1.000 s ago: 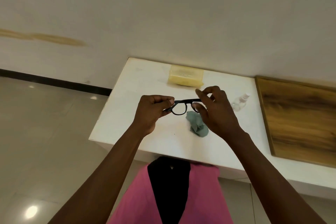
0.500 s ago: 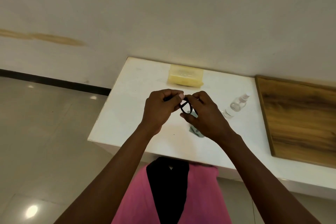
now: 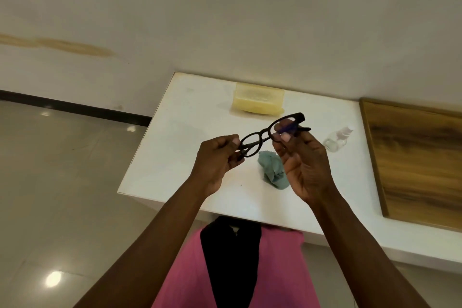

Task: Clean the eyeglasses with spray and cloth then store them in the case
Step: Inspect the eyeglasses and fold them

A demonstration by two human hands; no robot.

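Observation:
I hold black-framed eyeglasses [image 3: 265, 133] in the air above the white table [image 3: 185, 147], tilted up to the right. My left hand [image 3: 217, 157] pinches the frame's left end. My right hand [image 3: 303, 160] grips the right lens rim between thumb and fingertips. A crumpled teal cloth [image 3: 272, 170] lies on the table below the glasses, partly hidden by my right hand. The small clear spray bottle [image 3: 337, 139] lies on its side to the right. The pale yellow case [image 3: 258, 101] sits shut at the table's far edge by the wall.
A wooden panel [image 3: 415, 160] covers the surface to the right of the table. A cream wall rises behind the table. Glossy tiled floor [image 3: 62, 182] spreads to the left. My pink and black clothing [image 3: 232, 265] shows below the table's near edge.
My hands, close together over the glasses half a second ago, have moved apart. The glasses now stretch out between them, tilted up to the right, and the cloth shows again.

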